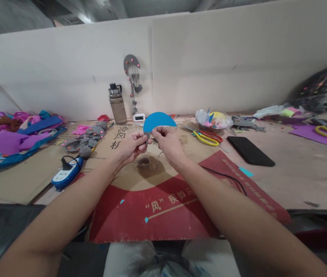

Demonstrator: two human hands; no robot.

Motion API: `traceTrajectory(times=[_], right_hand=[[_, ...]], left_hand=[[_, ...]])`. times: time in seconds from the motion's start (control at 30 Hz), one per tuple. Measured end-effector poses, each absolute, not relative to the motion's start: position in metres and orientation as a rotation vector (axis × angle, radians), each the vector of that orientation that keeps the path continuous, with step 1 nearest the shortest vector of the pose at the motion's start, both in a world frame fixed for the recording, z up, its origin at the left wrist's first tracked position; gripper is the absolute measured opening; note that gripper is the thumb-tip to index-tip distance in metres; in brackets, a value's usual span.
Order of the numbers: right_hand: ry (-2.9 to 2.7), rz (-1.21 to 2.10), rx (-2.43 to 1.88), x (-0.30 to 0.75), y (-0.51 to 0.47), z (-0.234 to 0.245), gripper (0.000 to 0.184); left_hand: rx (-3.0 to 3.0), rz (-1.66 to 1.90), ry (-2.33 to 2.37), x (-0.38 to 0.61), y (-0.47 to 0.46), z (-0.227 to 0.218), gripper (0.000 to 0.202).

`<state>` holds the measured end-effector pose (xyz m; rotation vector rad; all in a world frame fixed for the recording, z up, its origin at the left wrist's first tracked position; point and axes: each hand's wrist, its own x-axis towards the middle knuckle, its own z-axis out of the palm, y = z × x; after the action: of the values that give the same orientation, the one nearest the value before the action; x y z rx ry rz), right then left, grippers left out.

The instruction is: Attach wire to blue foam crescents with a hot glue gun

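Blue piece (158,119): probably light, flexible, easily creased; best held by edges. Left hand (134,146), right hand (169,141): grips pinched on lower side.

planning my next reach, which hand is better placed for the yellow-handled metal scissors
Right hand, probably: it's nearer the scissors than the left hand, though both hold the blue curved piece.

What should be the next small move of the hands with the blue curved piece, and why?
Perhaps slide the right hand slightly toward the right tip of the blue curved piece: that tip sticks out free, while the left hand pinches near the other end and both hands sit close together.
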<state>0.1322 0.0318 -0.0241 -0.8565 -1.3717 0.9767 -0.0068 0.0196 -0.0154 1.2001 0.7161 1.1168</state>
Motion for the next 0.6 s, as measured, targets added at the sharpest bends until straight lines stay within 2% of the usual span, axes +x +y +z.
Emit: traceTrajectory(times=[0.17, 0.6], right_hand=[[-1.4, 1.083, -0.803, 0.129, 0.028, -0.025, 0.022], [-1.341, 0.954, -0.79, 0.122, 0.046, -0.046, 0.026]], left_hand=[[1.163, 1.061, 0.696, -0.009, 0.024, -0.021, 0.018], [1.189, 1.167, 0.719, -0.002, 0.018, -0.021, 0.005]])
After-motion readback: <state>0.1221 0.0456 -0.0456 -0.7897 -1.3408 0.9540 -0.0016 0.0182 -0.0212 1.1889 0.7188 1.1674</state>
